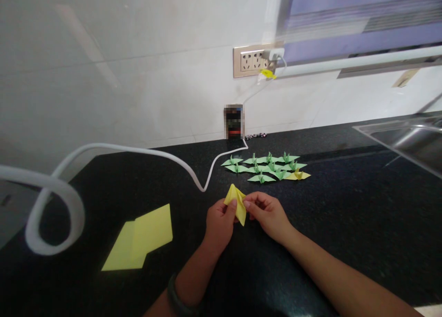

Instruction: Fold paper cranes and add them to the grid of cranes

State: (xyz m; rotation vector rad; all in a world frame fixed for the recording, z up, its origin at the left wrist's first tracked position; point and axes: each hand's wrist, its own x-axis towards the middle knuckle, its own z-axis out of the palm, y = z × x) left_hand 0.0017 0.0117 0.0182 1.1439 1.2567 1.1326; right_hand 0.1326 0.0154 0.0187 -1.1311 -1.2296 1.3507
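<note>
A partly folded piece of yellow origami paper (241,210) is held between my two hands above the dark counter. My left hand (221,220) grips its left side, with the thumb pressed on the front. On the other side, my right hand (264,211) pinches the paper's right edge between thumb and fingers. Several green paper cranes (261,178) stand grouped on the counter beyond my hands, and one yellow paper crane (298,174) sits at their right front. To the left lie overlapping yellow paper sheets (154,229), flat on the counter.
A thick white cable (165,155) loops across the left and runs to a phone-like blurred object (234,121) against the wall. Above is a socket panel (252,60) with a white charger (274,54). A metal sink (417,139) is set into the black counter (362,215) at the right.
</note>
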